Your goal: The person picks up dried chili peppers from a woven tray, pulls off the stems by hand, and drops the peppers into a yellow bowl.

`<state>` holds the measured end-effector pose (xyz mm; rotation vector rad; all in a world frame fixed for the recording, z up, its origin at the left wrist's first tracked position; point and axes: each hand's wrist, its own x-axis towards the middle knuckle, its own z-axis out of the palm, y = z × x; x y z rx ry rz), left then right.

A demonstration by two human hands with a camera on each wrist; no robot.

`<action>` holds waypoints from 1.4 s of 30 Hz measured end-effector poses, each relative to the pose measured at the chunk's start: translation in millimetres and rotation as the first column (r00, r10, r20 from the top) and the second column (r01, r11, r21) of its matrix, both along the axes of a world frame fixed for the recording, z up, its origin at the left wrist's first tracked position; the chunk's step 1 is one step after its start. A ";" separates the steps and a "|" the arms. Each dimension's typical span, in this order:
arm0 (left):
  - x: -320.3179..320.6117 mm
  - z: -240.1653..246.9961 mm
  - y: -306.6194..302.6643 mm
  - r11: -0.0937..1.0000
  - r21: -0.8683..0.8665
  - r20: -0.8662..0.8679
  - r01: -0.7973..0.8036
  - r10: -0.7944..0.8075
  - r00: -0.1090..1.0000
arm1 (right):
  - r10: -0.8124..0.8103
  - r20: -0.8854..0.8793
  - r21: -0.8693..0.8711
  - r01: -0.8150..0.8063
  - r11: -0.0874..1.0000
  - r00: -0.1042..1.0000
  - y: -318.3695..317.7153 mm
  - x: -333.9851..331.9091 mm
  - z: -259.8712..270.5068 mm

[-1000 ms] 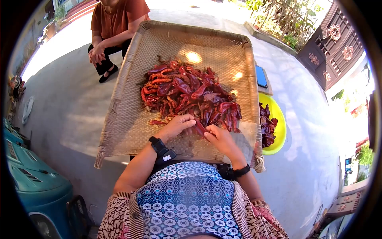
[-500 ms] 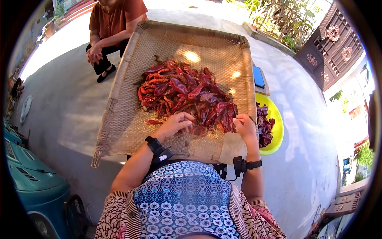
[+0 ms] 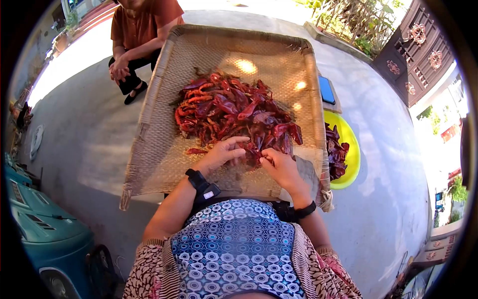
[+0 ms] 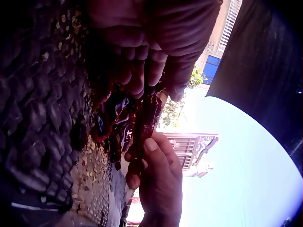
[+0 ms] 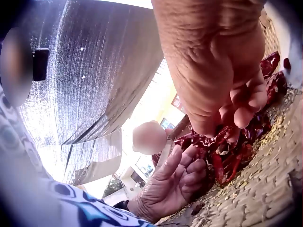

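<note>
A heap of dried red chilies [image 3: 219, 107] lies on a woven tray [image 3: 276, 57]. At the heap's near side, my right hand [image 3: 283, 172] pinches the lower end of a dried red chili [image 4: 147, 116] between thumb and fingers. The chili's upper end sits between the thumb and fingers of my left hand [image 3: 221, 154]. In the right wrist view the left hand [image 5: 170, 189] has its thumb raised and fingers curled at the chilies. My right hand [image 5: 222, 80] comes down from above there, its fingertips partly hidden among red skins.
Loose yellow seeds [image 5: 241, 189] lie scattered over the weave. Right of the tray stands a yellow basin [image 3: 354, 159] with dark red chilies [image 3: 336, 154] inside, and behind it a blue-screened phone [image 3: 326, 90]. A person [image 3: 144, 37] sits beyond the far left side. A green vehicle [image 3: 45, 224] stands left.
The right hand left the chili between both hands and swung right to the tray's edge beside the basin. It has come back left, close to the left hand, which stayed nearly in place.
</note>
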<state>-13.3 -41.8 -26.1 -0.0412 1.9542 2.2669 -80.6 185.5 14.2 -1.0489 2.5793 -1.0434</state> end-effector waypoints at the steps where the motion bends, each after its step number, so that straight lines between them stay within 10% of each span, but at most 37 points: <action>1: 0.0 0.8 -1.0 1.000 -0.017 -0.005 0.011 -0.011 1.000 | 0.054 0.005 -0.044 -0.054 0.998 0.999 -5.6 -0.6 -4.3; 16: -1.4 -9.2 -4.6 1.000 0.013 -0.003 0.026 -0.026 1.000 | 0.129 0.067 -0.084 -0.123 0.989 0.989 13.0 -23.5 -18.0; 19: -2.3 -15.1 -7.5 0.999 0.050 -0.015 0.009 -0.008 1.000 | -0.094 0.397 -0.116 0.151 0.982 0.913 30.9 -47.3 2.8; 22: -2.7 -18.2 -7.4 0.997 0.072 -0.029 0.012 -0.010 1.000 | -0.240 0.393 -0.269 0.360 0.893 0.888 50.1 -77.7 13.1; 25: -5.2 -22.0 -8.6 0.996 0.083 -0.038 0.015 -0.012 0.999 | -0.244 0.647 -0.547 0.663 0.511 0.722 52.8 -94.2 17.4; 29: -5.6 -20.3 -9.0 0.996 0.086 -0.027 0.011 -0.008 1.000 | -0.463 0.248 -0.095 0.497 0.863 0.851 46.9 -103.4 -11.8; 32: -4.8 -21.8 -9.2 0.997 0.082 -0.029 0.011 -0.009 1.000 | -0.432 -0.393 0.213 0.537 0.816 0.812 30.1 -86.8 -20.7; 42: -2.0 -10.9 -4.6 0.997 0.070 -0.036 -0.026 0.029 0.999 | -0.232 0.012 -0.057 0.232 0.971 0.973 2.8 -18.6 1.9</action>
